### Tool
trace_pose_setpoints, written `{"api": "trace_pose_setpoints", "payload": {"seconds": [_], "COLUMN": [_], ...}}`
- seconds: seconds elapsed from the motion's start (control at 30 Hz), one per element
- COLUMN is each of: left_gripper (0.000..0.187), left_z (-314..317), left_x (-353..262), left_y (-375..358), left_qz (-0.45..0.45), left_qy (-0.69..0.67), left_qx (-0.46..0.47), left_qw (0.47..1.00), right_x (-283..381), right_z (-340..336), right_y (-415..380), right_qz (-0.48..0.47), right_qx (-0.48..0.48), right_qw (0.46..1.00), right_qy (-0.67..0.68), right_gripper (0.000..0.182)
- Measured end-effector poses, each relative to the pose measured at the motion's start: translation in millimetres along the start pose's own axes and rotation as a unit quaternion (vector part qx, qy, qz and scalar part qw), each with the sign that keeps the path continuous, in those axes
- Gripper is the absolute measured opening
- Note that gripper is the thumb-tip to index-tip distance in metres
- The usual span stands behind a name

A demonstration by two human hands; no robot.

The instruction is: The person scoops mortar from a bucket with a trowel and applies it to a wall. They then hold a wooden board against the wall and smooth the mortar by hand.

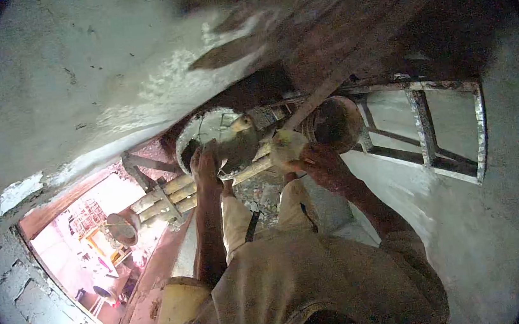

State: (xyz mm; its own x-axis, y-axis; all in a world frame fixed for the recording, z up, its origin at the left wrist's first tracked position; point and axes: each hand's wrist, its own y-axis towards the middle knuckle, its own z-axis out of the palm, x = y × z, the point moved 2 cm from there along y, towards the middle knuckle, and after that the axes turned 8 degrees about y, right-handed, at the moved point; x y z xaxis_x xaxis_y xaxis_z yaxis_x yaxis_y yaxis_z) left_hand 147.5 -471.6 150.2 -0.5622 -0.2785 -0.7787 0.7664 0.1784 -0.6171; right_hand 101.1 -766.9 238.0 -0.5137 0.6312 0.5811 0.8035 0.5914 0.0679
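A round pan (204, 126) with wet, greyish-white material in it lies ahead of me, left of centre. My left hand (205, 160) is over its near side, fingers curled. Beside those fingers is a dark patch, and what they grip is hidden. A small tan lump (241, 123) shows at the pan's right side. To the right, my right hand (322, 164) is closed on the edge of a pale, rounded piece (287, 148), whose kind I cannot make out. Just beyond that hand stands a dark round bucket (336, 124).
Bamboo poles (180, 194) form a platform near my feet. A metal-looking frame (423, 124) stands against the right wall (473, 240). At lower left, a bright opening (98, 238) drops to a level with several items. A pale yellow container (181, 304) is by my left side.
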Motion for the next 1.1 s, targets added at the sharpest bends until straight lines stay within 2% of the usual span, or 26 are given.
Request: {"api": "trace_pose_setpoints", "payload": {"seconds": [0.03, 0.13, 0.2, 0.27, 0.3, 0.33, 0.37, 0.4, 0.43, 0.47, 0.53, 0.57, 0.6, 0.67, 0.73, 0.77, 0.8, 0.83, 0.87, 0.9, 0.93, 0.97, 1.0, 1.03, 1.07, 1.1], "left_gripper": [0.018, 0.023, 0.016, 0.014, 0.015, 0.015, 0.015, 0.017, 0.019, 0.022, 0.024, 0.028, 0.032, 0.037, 0.035, 0.036, 0.038, 0.040, 0.042, 0.035, 0.031, 0.028, 0.026, 0.023, 0.022, 0.020], "left_z": [3, -33, -45, -38, -41, -50, -65, -72, -79, -84, -96, -103, -111, -135, -137, -141, -146, -157, -171, -195, -195, -196, -197, -212, -220, -229], "left_x": [-8, 14, 30, 3, -9, -2, 12, 20, 24, 27, 26, 18, 11, 39, 31, 33, 36, 43, 48, 51, 51, 50, 52, 54, 54, 55], "left_y": [-7, 5, 10, -6, -12, -10, -6, -2, -2, -4, -5, -11, -20, -9, -18, -22, -26, -26, -28, -32, -33, -37, -42, -47, -55, -64], "left_qz": [-0.048, -0.016, 0.148, 0.010, -0.011, -0.011, 0.111, 0.146, 0.128, 0.065, 0.074, 0.251, 0.434, 0.281, 0.257, 0.243, 0.230, 0.186, 0.139, 0.003, 0.145, 0.307, 0.437, 0.205, 0.075, -0.053], "left_qy": [-0.045, -0.041, 0.069, -0.025, 0.008, 0.011, 0.108, 0.146, 0.139, 0.096, 0.162, 0.397, 0.566, 0.520, 0.574, 0.601, 0.627, 0.532, 0.428, 0.145, 0.299, 0.485, 0.585, 0.380, 0.256, 0.119], "left_qx": [-0.051, -0.034, -0.033, -0.084, -0.080, -0.077, -0.081, -0.070, -0.056, -0.041, 0.042, 0.083, 0.033, 0.034, 0.027, 0.019, 0.013, 0.004, -0.006, 0.037, 0.072, 0.039, -0.038, -0.064, -0.059, -0.087], "left_qw": [0.997, 0.998, 0.986, 0.996, 0.997, 0.997, 0.985, 0.976, 0.980, 0.992, 0.983, 0.879, 0.700, 0.806, 0.777, 0.761, 0.744, 0.826, 0.893, 0.989, 0.941, 0.818, 0.682, 0.900, 0.962, 0.988], "right_x": [-3, -14, -19, -24, -24, -25, -23, -19, -16, -19, -35, -45, -60, -88, -117, -129, -141, -169, -188, -207, -225, -236, -247, -252, -252, -251], "right_z": [-3, 3, 4, 6, 8, 8, 6, 2, -1, 1, 11, 16, 26, 44, 59, 68, 77, 93, 100, 108, 111, 112, 114, 109, 108, 116], "right_y": [-4, -17, -16, -10, -7, -4, 1, 8, 13, 15, 10, 3, -9, -36, -65, -85, -104, -121, -130, -139, -147, -156, -164, -171, -180, -193], "right_qz": [0.018, 0.042, 0.025, 0.007, -0.017, -0.039, -0.031, -0.029, -0.023, -0.005, 0.052, 0.074, 0.113, 0.158, 0.319, 0.364, 0.385, 0.394, 0.388, 0.382, 0.468, 0.505, 0.537, 0.492, 0.420, 0.417], "right_qx": [-0.002, -0.012, 0.000, 0.010, 0.012, 0.014, 0.010, -0.004, -0.020, -0.026, -0.049, -0.061, -0.049, -0.040, -0.029, -0.108, -0.211, -0.178, -0.155, -0.135, -0.224, -0.259, -0.300, -0.237, -0.164, -0.163], "right_qw": [1.000, 0.998, 1.000, 1.000, 0.999, 0.998, 0.998, 0.998, 0.998, 0.998, 0.996, 0.992, 0.987, 0.979, 0.946, 0.888, 0.778, 0.863, 0.894, 0.912, 0.835, 0.786, 0.728, 0.830, 0.888, 0.890], "right_qy": [-0.016, 0.041, 0.015, -0.012, -0.028, -0.045, -0.047, -0.047, -0.049, -0.058, 0.053, 0.088, 0.106, 0.126, 0.046, 0.260, 0.449, 0.260, 0.163, 0.061, 0.183, 0.245, 0.302, 0.107, -0.092, -0.090], "right_gripper": [0.041, 0.039, 0.040, 0.041, 0.042, 0.043, 0.043, 0.041, 0.039, 0.039, 0.036, 0.034, 0.033, 0.031, 0.031, 0.031, 0.032, 0.033, 0.034, 0.035, 0.037, 0.038, 0.039, 0.038, 0.036, 0.036]}}
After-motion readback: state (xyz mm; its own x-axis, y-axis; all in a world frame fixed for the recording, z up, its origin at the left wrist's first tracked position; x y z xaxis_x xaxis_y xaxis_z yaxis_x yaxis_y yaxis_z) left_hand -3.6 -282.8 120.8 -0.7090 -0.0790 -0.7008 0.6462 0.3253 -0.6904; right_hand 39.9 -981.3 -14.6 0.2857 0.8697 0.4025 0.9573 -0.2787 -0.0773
